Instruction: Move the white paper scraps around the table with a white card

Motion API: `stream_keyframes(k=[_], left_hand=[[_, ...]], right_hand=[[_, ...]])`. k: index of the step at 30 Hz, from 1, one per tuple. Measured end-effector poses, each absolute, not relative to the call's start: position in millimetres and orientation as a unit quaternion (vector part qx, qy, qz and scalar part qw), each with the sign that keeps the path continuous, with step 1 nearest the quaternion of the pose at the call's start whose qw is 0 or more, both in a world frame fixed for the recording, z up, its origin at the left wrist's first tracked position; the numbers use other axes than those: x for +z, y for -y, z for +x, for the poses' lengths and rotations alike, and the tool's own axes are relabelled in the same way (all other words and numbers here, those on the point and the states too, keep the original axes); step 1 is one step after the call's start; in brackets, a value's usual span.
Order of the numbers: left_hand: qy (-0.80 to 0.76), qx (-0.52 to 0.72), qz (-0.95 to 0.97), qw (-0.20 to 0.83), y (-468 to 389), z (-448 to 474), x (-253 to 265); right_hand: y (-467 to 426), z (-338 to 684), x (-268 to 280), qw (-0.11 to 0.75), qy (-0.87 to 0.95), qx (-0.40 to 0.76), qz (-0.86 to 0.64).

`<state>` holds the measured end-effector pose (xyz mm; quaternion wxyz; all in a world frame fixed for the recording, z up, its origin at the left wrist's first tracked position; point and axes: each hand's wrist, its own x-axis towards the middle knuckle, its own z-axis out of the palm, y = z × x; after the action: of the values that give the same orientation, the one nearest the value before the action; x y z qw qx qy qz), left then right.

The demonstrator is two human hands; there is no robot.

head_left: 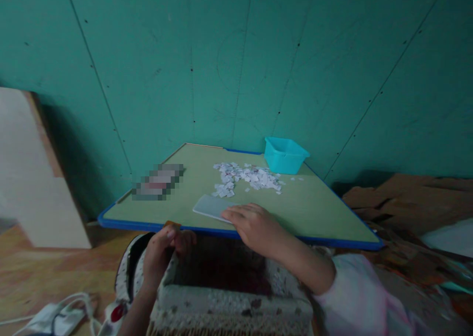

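My right hand [254,226] is closed over the right end of a pale grey-white flat piece [207,206], like folded paper or card, at the table's near edge. Its fingertips are partly hidden from me. My left hand [160,252] is closed beside the left rim of a fabric-lined basket [236,294], below the table edge. A small orange-brown piece [172,224] shows just above its thumb, and most of that piece is hidden. Beyond the right hand, many small white paper scraps [258,177] lie scattered on the table.
The pale green table [314,213] has a blue edge. A turquoise plastic bin [284,158] stands at its back right, against the green wall. A blurred-out flat item [158,182] lies on the left. Cardboard [402,200] is heaped right; a white power strip [55,319] sits lower left.
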<state>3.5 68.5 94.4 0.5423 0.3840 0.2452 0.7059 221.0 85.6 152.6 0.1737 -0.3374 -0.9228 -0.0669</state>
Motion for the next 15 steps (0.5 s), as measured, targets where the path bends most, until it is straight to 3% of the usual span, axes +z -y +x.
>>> stream_keyframes(k=[15], left_hand=[[-0.239, 0.693, 0.392, 0.555, -70, 0, 87]], right_hand=[[-107, 225, 168, 0.035, 0.833, -0.142, -0.534]])
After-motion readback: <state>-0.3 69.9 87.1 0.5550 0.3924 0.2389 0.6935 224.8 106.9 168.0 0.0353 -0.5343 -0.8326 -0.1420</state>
